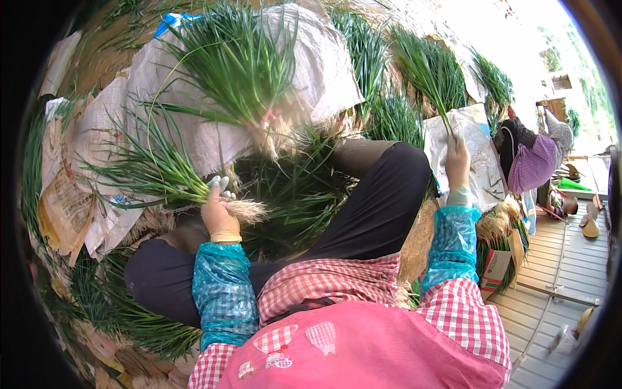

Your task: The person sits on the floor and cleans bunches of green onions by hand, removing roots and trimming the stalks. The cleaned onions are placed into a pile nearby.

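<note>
My left hand (221,214), in a thin glove, is closed around a bunch of green allium-like seedlings (165,175). Their leaves fan out to the left, and the pale roots (247,211) stick out on the right. Over at the right, my right hand (457,158) grips a few slender seedlings (435,92) by their lower ends, leaves pointing up and away; the hand is slightly blurred. Beneath it lies a dirty white plastic sheet (478,167). In front of me, a larger loose bundle of seedlings (238,73) rests on a white woven sack (320,63), roots toward me.
Cut leaves (301,209) lie between my bent legs (374,204). More bundles (398,119) stand beyond my knee. A cardboard box (496,270) with seedlings is at right. Another person (532,155) sits farther off. A torn printed bag (68,209) lies at left.
</note>
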Available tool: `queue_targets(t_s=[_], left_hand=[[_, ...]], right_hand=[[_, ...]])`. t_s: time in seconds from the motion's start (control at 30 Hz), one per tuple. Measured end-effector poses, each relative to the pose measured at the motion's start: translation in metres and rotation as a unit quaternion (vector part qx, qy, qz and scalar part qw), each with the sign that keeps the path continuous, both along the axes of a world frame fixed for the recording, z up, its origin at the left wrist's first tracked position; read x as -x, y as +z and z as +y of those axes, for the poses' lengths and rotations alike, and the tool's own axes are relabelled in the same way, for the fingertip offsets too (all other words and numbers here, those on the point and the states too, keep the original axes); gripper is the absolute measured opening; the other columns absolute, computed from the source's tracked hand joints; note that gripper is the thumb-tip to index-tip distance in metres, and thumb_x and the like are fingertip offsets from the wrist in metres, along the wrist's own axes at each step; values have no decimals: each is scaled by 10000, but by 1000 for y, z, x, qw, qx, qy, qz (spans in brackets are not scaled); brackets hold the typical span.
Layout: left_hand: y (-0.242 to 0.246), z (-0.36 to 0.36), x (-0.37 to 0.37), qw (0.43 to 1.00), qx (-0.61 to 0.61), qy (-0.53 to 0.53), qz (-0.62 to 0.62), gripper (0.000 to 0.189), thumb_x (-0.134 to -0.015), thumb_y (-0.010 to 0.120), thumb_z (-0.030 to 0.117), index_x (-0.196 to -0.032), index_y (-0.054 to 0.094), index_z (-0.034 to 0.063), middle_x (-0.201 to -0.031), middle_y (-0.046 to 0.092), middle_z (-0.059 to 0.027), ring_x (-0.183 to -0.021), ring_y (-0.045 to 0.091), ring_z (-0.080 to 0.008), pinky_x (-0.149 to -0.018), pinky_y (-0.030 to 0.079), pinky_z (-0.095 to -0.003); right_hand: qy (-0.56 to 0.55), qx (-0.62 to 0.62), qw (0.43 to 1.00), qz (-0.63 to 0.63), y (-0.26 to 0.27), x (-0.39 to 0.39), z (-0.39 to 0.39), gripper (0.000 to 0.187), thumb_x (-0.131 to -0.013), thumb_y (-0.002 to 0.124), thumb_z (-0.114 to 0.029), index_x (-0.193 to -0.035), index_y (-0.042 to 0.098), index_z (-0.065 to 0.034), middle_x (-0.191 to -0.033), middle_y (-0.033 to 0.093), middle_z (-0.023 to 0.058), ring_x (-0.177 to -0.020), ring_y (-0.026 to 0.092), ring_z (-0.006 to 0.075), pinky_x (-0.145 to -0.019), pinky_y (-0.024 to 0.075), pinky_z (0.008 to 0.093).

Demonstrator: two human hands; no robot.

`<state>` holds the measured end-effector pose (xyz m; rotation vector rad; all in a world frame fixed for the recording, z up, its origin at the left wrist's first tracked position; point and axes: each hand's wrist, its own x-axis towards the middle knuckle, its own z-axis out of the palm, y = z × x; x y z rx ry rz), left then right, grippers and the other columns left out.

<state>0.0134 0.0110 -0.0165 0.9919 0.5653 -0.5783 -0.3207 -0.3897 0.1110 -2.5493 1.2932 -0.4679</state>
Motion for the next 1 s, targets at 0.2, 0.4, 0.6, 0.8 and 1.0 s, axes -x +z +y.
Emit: queue_targets(t_s=[0.2,0.4,0.6,0.8,1.0], left_hand=[[15,-6,4,999,41,2,-35,198,-915,551,118,-1083,590,21,-915,655,-72,-757,611,-124,-667,510,-261],[37,-16,6,988,78,-129,-37,276,-923,519,102,-1196,546,64,-964,641,-92,-785,623,-157,-712,526,-296],[-13,-26,10,954,55,-271,115,250,-912,549,181,-1113,610,45,-696,547,4,-561,488,-104,-542,447,-251],[12,-3,0,991,66,-116,-32,198,-877,575,59,-1066,585,2,-1016,629,-89,-886,612,-160,-768,517,-277],[8,-18,9,979,22,-204,8,197,-883,604,102,-1058,626,16,-866,657,-56,-590,508,-50,-493,383,-178]], right_hand=[[-207,28,915,345,-155,152,-46,544,-835,555,-407,-1213,491,-22,-1127,567,272,-1065,551,370,-868,457,431],[-2,-24,991,-129,-10,-146,-1,235,-876,530,-233,-999,625,-56,-840,661,152,-734,625,295,-686,493,373],[115,-238,955,136,-170,-335,99,361,-847,527,-378,-997,664,-80,-876,677,143,-763,654,278,-716,518,375],[168,-214,962,-7,-125,-318,199,267,-812,578,-332,-906,670,-99,-766,661,161,-706,643,354,-683,520,431],[386,-386,835,72,-99,-253,251,317,-808,628,-392,-949,668,-111,-840,663,148,-771,646,319,-714,507,406]])
